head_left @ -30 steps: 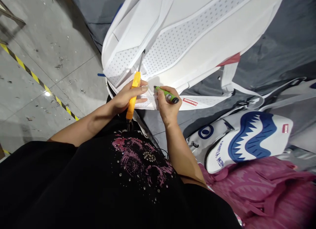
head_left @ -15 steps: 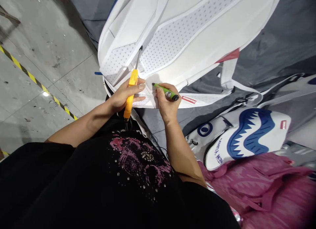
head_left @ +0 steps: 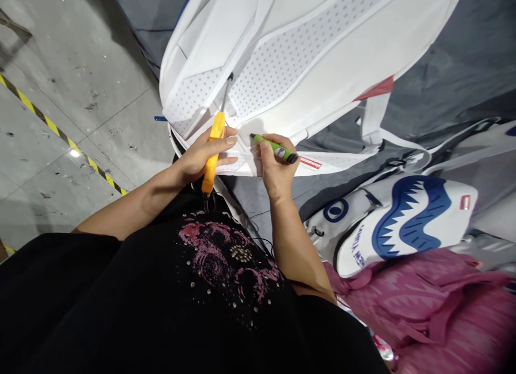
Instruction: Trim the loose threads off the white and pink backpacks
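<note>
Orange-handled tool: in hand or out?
In hand: the left hand holds the orange-handled tool, thumb across its handle, metal shaft extending over the white bag.

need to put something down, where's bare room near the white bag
Grey cloth shows bare right of the white bag, above the white straps. Crowded: around the left hand and right hand, and where the shark-print bag meets the pink bag.

Striped tape (head_left: 56, 129) on grey floor (head_left: 121, 121), pink bag (head_left: 431, 293).
</note>
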A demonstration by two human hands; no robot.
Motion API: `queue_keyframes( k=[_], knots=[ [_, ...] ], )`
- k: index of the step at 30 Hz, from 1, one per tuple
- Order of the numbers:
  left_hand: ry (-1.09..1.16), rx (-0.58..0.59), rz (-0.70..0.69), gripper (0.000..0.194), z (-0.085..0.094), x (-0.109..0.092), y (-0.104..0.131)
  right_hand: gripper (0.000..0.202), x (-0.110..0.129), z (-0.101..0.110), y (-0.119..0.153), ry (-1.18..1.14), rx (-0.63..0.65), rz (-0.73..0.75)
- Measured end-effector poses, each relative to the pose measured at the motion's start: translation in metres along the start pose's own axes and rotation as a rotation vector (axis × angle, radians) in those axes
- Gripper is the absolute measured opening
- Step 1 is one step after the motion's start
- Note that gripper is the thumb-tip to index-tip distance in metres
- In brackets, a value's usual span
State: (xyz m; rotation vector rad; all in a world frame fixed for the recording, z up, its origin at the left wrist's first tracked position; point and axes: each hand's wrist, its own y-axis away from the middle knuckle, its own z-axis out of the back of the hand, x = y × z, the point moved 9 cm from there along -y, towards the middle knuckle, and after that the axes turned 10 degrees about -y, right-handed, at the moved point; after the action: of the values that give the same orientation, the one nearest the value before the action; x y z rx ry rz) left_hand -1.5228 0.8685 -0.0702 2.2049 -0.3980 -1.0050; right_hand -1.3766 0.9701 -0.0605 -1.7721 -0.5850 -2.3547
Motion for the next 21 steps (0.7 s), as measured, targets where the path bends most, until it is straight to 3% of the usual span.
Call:
queue_keyframes(
  k=[5, 21],
  knots=[
    [-0.006, 0.009, 0.001, 0.027, -0.0006, -0.0003, 0.0002, 0.022, -0.0024, -0.006, 0.0008, 0.006, 0.052, -0.004],
    [0.003, -0.015, 0.0, 0.027, 0.0013, 0.0011, -0.0005, 0.019, 0.0002, -0.0006, 0.0013, 0.013, -0.002, 0.032]
  ],
)
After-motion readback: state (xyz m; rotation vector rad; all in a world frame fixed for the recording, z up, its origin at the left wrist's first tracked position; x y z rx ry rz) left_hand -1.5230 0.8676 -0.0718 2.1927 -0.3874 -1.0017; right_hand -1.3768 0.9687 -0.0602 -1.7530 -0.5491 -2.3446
